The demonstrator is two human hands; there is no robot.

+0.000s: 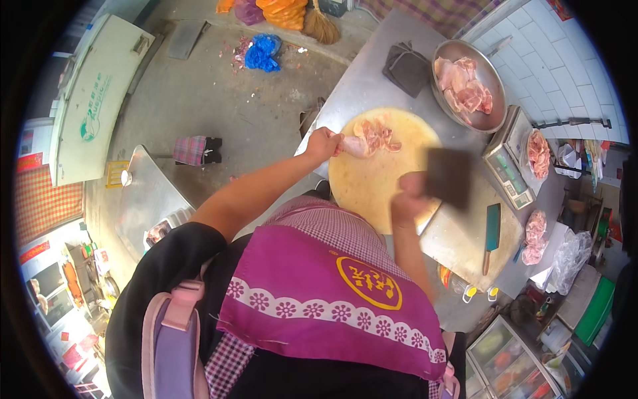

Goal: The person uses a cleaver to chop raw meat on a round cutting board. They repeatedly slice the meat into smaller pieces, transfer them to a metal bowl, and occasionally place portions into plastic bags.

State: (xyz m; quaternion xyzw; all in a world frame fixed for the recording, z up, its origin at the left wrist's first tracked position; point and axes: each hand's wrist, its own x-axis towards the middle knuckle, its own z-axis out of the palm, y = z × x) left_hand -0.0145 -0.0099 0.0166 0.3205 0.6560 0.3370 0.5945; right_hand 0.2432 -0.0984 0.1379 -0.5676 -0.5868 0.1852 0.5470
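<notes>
My left hand [326, 144] grips the end of a raw chicken leg [355, 146] at the upper left of the round chopping block [369, 192]. Cut pieces of raw chicken [381, 137] lie against the leg's right side. My right hand [412, 194], blurred by motion, is closed around the handle of a cleaver [448, 177]. The cleaver's broad blade is over the block's right edge, apart from the meat. The handle itself is mostly hidden by my fingers.
A steel bowl of raw chicken [463, 92] stands beyond the block, near a folded dark cloth [406, 69]. At the right are a scale [508, 167] with bagged meat and a rectangular cutting board [461, 229] with a green-bladed knife [492, 227].
</notes>
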